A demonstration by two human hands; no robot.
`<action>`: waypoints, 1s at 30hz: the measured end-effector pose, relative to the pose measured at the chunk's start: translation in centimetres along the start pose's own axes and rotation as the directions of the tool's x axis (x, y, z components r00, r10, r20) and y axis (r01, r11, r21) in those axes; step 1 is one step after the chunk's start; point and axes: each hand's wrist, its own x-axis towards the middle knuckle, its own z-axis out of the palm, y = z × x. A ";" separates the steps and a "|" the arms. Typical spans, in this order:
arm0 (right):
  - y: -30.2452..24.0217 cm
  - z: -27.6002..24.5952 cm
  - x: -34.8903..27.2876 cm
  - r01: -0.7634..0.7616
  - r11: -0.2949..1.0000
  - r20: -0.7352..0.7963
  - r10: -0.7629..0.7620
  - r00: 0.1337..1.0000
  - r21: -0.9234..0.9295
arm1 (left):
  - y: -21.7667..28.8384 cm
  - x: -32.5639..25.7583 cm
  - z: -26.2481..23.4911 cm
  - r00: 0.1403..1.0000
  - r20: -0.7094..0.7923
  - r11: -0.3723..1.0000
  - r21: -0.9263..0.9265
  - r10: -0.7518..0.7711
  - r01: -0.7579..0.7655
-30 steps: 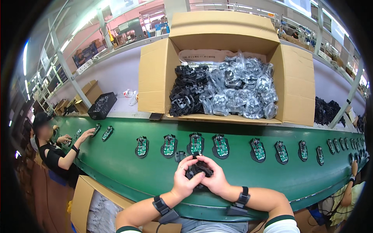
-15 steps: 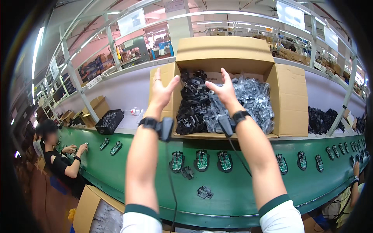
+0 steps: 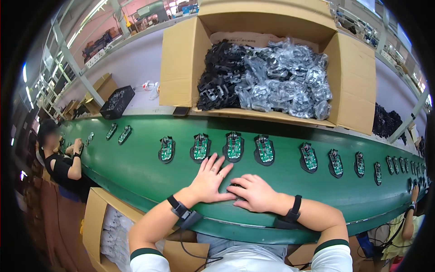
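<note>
My left hand (image 3: 210, 180) lies low over the green belt (image 3: 281, 208), fingers stretched out and spread, its fingertips just below a mouse base with a green circuit board (image 3: 234, 146). Its thumb reaches across to my right hand (image 3: 256, 194), whose fingers are bent over a small black plastic part (image 3: 234, 185). Only a dark bit of that part shows between the fingers; the rest is hidden. Beyond the hands stand more mouse bases with boards, among them one at left (image 3: 200, 147) and one at right (image 3: 264, 149).
An open cardboard box (image 3: 177, 68) behind the belt holds black plastic parts (image 3: 219, 86) and clear-bagged parts (image 3: 290, 77). A black bin (image 3: 117, 103) stands at back left. A co-worker (image 3: 59, 158) works at the left; another person's hand (image 3: 414, 192) shows at far right. Another box (image 3: 94, 226) sits lower left.
Both hands have come down from in front of the large box to the belt, drawing together. The view has tilted downward. The loose black parts seen on the belt are now covered or out of sight.
</note>
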 end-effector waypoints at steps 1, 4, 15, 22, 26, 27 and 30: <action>0.2 0.3 -0.2 -0.012 0.999 -0.016 0.013 1.000 0.033 | 0.3 -0.1 0.1 0.996 -0.072 0.997 0.052 0.051 -0.048; 0.1 -0.6 -0.9 -0.114 0.978 0.012 0.114 0.993 0.175 | 1.0 -1.6 0.5 0.972 -0.177 0.986 0.088 0.153 -0.139; 6.0 -18.8 16.6 -0.089 0.900 -0.802 -0.332 0.496 -0.427 | 1.0 -2.5 -0.8 0.986 -0.165 0.998 -0.056 -0.011 0.001; 0.7 -3.4 4.4 0.260 0.904 -0.064 -0.254 0.965 0.340 | 0.3 -2.2 -5.3 0.989 -0.089 0.938 -0.338 -0.116 0.079; 1.0 0.9 2.0 -0.027 0.741 0.120 -0.072 0.990 0.671 | 0.2 7.4 -12.9 0.865 -0.458 0.954 -0.102 0.207 -0.282; 0.8 1.1 2.1 -0.063 0.735 0.126 -0.031 0.992 0.675 | -1.2 10.4 -14.5 0.823 -0.504 0.955 0.010 0.261 -0.297; 1.4 1.6 2.2 -0.089 0.665 0.111 0.010 0.994 0.741 | -4.9 19.4 -17.6 0.759 -0.616 0.933 0.358 0.209 0.034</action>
